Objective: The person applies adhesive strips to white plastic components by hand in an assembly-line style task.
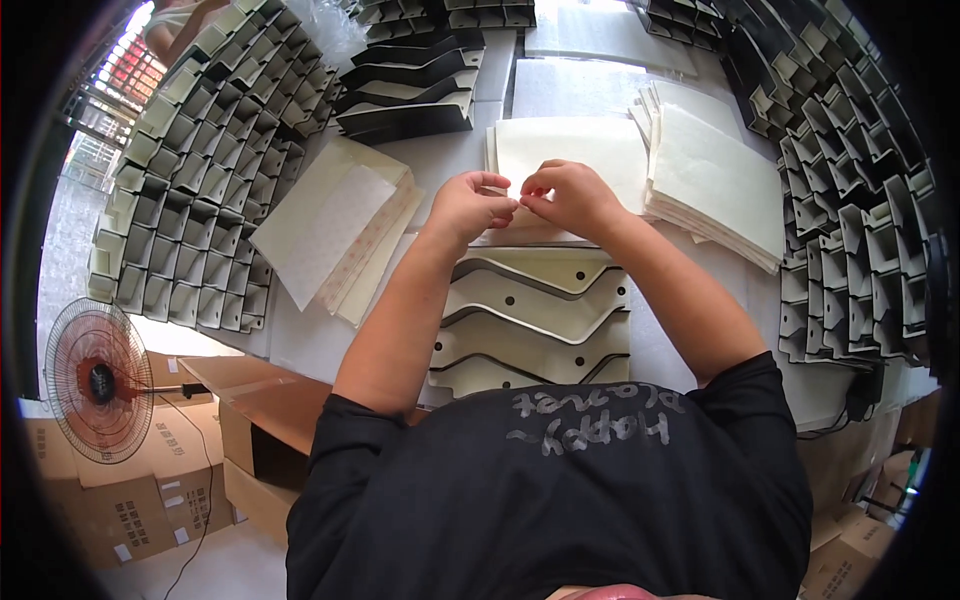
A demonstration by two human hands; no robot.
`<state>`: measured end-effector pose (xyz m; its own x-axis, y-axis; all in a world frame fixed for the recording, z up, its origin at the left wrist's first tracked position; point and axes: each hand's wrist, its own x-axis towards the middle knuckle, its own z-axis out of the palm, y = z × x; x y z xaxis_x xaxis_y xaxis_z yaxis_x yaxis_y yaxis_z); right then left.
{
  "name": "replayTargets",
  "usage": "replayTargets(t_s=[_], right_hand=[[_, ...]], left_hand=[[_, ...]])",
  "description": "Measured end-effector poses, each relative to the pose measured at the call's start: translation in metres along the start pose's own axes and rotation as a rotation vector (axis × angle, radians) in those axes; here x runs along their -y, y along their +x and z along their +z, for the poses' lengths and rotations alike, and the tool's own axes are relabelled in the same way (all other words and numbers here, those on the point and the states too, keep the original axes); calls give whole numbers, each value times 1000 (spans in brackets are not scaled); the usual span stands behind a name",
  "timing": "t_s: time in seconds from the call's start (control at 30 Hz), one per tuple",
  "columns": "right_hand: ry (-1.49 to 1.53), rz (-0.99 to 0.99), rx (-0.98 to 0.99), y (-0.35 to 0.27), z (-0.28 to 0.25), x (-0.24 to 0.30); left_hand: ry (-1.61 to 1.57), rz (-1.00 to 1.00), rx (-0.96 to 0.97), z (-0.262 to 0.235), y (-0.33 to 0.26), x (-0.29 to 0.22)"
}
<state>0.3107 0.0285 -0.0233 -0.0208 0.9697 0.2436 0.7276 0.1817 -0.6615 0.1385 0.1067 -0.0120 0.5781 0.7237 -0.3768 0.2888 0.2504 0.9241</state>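
My left hand (466, 208) and my right hand (574, 194) meet fingertip to fingertip over the near edge of a stack of cream sheets (590, 150). Both have the thumb and fingers curled together in a pinch. Something small and pale may sit between the fingertips, but it is too small to make out. Just below my hands, close to my body, lies a cream moulded tray (535, 308) with zigzag dark-edged ribs and several black round spots.
A fanned stack of sheets (715, 165) lies to the right, and another sheet stack (340, 220) to the left. Black zigzag trays (410, 90) stand behind. Stacked compartment trays (200, 200) line the left side, more trays (850, 250) the right. A fan (100, 383) and cardboard boxes (130, 480) are lower left.
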Motion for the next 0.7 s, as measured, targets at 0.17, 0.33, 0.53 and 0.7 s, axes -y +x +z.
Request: replayTargets(t_s=[0.17, 0.33, 0.53, 0.7], right_hand=[[-26, 11, 11, 0, -4, 14], [-248, -122, -60, 1, 6, 26], [-394, -148, -144, 9, 26, 44], [-210, 9, -117, 28, 17, 50]], left_hand=[[-88, 168, 8, -6, -3, 4], [-71, 198, -39, -8, -10, -1], [-193, 223, -31, -23, -2, 7], [-181, 278, -27, -31, -2, 12]])
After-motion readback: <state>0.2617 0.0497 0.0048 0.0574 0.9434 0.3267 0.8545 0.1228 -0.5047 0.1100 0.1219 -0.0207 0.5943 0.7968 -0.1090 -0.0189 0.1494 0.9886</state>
